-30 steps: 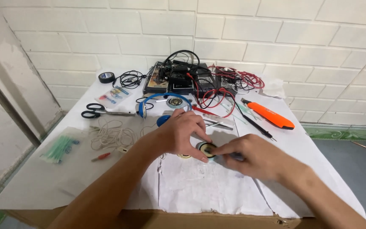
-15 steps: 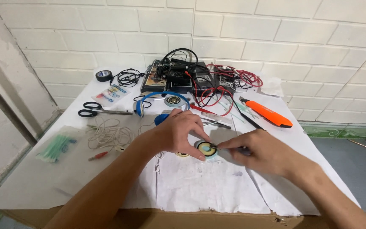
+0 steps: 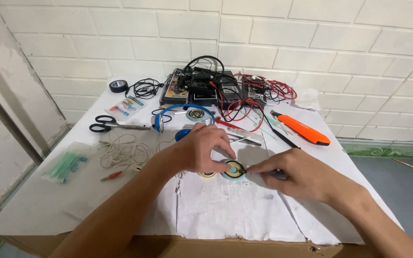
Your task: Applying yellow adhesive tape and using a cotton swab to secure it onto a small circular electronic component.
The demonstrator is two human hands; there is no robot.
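Observation:
A small round speaker disc (image 3: pixel 233 169) with a pale blue centre lies on the white paper (image 3: pixel 225 210) at the middle of the table. My left hand (image 3: pixel 201 148) rests over its left side, fingertips pressing on its rim. My right hand (image 3: pixel 299 174) pinches a thin dark tool whose tip touches the disc's right edge. A second small round part (image 3: pixel 207 174) peeks out under my left hand. Blue headphones (image 3: pixel 183 117) with an exposed driver lie just behind my hands.
Black scissors (image 3: pixel 108 125), a coil of white wire (image 3: pixel 123 150), a red-tipped clip (image 3: pixel 112 176) and a green bagged item (image 3: pixel 65 165) sit at the left. An orange tool (image 3: pixel 304 130) lies at the right. Black electronics with red and black leads (image 3: pixel 216 88) and a tape roll (image 3: pixel 119 86) stand at the back.
Both hands stay at the disc with only slight shifts; my right hand's tool tip has edged closer to the disc's rim. The view has tilted a little.

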